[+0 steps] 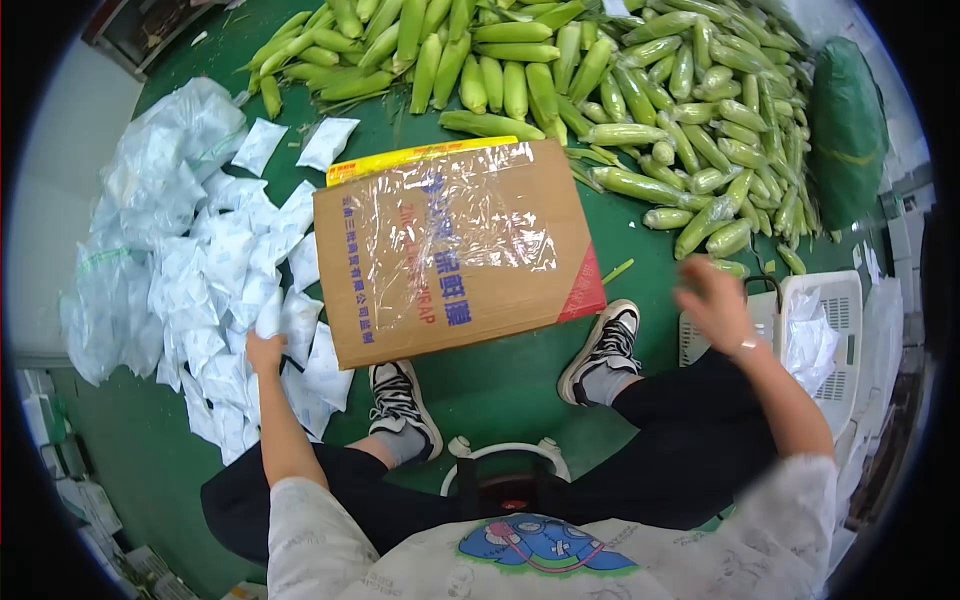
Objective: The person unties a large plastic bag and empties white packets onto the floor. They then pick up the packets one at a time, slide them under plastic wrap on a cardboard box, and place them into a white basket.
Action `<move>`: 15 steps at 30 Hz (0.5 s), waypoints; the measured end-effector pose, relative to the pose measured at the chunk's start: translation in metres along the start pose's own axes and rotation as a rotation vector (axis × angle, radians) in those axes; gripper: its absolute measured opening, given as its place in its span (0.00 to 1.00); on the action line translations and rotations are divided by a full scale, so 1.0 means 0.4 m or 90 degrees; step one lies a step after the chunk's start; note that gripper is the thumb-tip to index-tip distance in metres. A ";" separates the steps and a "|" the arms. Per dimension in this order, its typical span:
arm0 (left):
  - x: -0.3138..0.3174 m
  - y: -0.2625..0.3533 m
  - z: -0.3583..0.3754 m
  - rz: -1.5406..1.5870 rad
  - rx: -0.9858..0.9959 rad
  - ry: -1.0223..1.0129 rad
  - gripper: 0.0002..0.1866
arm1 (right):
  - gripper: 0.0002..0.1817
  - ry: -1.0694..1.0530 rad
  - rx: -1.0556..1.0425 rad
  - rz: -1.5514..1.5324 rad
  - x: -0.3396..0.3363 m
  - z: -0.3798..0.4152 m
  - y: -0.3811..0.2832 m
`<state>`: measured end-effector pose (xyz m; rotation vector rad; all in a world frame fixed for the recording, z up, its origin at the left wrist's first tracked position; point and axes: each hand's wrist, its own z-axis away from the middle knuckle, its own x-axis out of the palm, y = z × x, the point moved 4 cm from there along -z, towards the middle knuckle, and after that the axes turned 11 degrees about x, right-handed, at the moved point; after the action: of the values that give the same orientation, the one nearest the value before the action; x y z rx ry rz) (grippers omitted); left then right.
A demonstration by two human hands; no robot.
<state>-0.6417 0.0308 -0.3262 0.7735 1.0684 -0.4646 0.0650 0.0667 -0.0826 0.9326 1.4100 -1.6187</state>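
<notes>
My left hand (267,352) is closed around the lower end of a pale ice pack (269,314), at the edge of a heap of similar packs (210,270). In front of my feet sits a brown cardboard box (450,250) with clear film taped over its top and blue and red printing. My right hand (716,302), a little blurred, is raised with its fingers apart and nothing visible in it. It hovers above the near side of a white plastic basket (842,335) holding clear plastic bags (810,345).
Unwrapped green corn (420,50) lies piled at the back. Film-wrapped corn (740,140) spreads to the right, beside a full green sack (847,135). A yellow package (430,158) shows behind the box. Large clear bags (165,140) stand at left; a stool (505,450) is beneath me.
</notes>
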 end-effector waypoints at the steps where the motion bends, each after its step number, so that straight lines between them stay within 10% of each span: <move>1: -0.010 0.028 -0.003 -0.001 0.011 0.004 0.44 | 0.15 -0.110 -0.001 0.008 0.064 -0.030 -0.062; 3: -0.014 0.090 0.035 0.629 -0.016 0.185 0.39 | 0.18 -0.101 -0.123 0.060 0.179 -0.079 -0.138; 7: -0.145 0.533 0.173 0.219 0.548 0.367 0.39 | 0.17 -0.021 -0.199 0.106 0.358 -0.163 -0.165; 11: -0.089 0.924 0.311 0.069 0.705 0.097 0.40 | 0.14 0.070 -0.284 0.166 0.424 -0.195 -0.164; 15: 0.071 0.979 0.326 0.015 0.849 0.105 0.41 | 0.09 0.023 -0.294 0.013 0.283 -0.151 -0.209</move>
<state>-0.2859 0.1893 -0.1865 2.0080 0.7991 -1.1312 -0.0565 0.1234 -0.1562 0.7015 1.6959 -1.1862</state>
